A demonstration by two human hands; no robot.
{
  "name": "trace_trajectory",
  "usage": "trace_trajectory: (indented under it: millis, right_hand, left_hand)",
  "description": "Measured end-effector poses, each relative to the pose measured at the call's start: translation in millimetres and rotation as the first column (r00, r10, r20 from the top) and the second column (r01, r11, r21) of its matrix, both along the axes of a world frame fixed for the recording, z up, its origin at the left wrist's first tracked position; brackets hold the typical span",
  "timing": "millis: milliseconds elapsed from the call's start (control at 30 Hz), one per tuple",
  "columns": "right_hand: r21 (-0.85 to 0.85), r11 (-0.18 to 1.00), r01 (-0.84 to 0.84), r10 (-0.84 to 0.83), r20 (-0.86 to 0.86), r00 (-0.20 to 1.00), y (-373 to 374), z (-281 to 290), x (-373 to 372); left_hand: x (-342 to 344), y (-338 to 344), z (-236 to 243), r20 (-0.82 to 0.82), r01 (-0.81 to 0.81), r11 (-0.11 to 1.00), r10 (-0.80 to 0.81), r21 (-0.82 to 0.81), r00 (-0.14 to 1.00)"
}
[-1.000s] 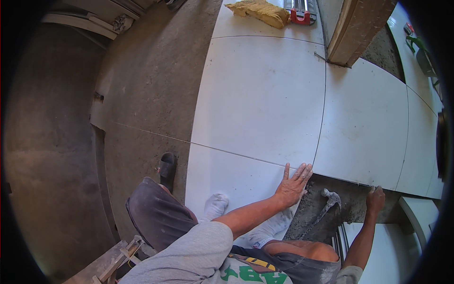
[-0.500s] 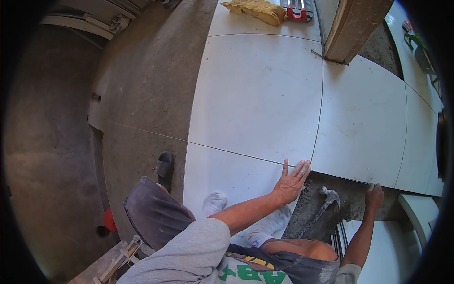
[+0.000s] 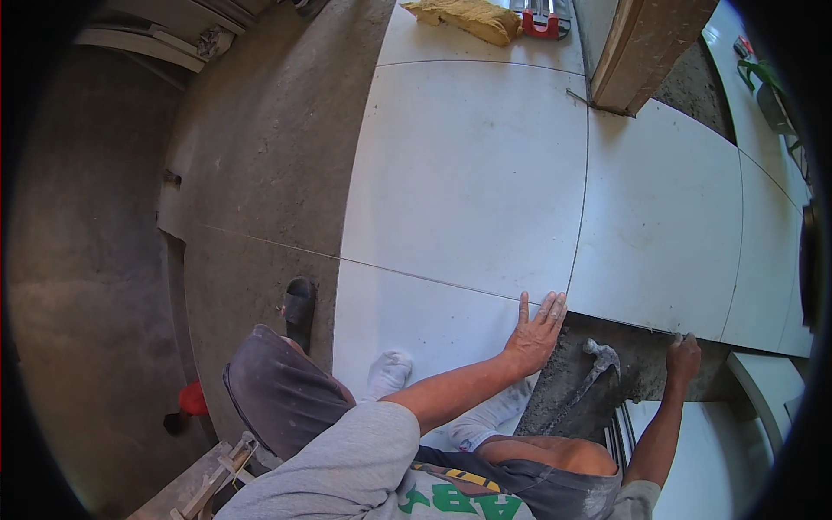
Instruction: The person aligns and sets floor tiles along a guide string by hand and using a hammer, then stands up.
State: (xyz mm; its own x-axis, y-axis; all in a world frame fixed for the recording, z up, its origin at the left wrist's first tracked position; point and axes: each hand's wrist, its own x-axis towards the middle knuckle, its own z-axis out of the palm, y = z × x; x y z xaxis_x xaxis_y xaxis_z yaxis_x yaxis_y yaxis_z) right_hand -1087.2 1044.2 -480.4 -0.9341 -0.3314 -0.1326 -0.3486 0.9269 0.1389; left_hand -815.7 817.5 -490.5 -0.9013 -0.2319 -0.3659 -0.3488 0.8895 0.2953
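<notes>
Left grip (image 3: 530, 344): laid flat, palm down and opened out, with one finger set apart from the others; nothing is seen to be clasped by it. The near white floor tile (image 3: 433, 322) is covered by it around the far right corner.
Right grip (image 3: 684, 357): curled, its fingertips bunched at the near edge of the right-hand floor tile (image 3: 663, 217). Whether something thin is pinched there, or only the edge is touched, cannot be told.
Key relation: the right-hand floor tile is placed directly ahead of the right grip, and ahead and to the right of the left grip. Its near edge is stretched sideways from just beside the left fingertips to the right fingertips; the right grip is the nearer to the middle of that edge.
Large floor tile (image 3: 468, 173): set ahead of the left grip, across a thin seam from the near tile.
Claw hammer (image 3: 601, 354): laid between the two grips on the rough grey bed (image 3: 646, 360), its head pointed away from the body, its handle slanted back and leftward.
Stacked tiles (image 3: 711, 451): placed behind the right grip, toward the body.
Dark slipper (image 3: 299, 305): left well to the left of the left grip.
</notes>
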Motion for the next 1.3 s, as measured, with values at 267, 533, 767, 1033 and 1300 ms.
trace_trajectory:
  millis: [267,533,767,1033,1300]
  right_hand:
    - [0.006,0.999,0.032,-0.032,0.031,0.999,-11,-10,3]
    - [0.058,0.989,0.135,-0.140,0.109,0.984,-6,8,-2]
    - [0.046,0.995,0.093,-0.097,0.104,0.990,-15,-5,2]
    - [0.015,0.993,0.114,-0.115,0.107,0.988,-4,4,-2]
    - [0.082,0.992,0.095,-0.105,0.123,0.987,-12,11,-1]
  left_hand:
    - [10,-8,-8,0.015,-0.057,0.997,0.057,0.056,0.998]
    - [2,2,-7,-0.032,-0.048,0.997,0.050,0.067,0.998]
    - [13,-10,-9,-0.030,-0.045,0.996,0.047,0.080,0.998]
    - [4,-2,-6,-0.004,-0.030,0.997,0.030,0.074,1.000]
    - [5,-8,-2,0.010,-0.017,0.998,0.017,0.056,1.000]
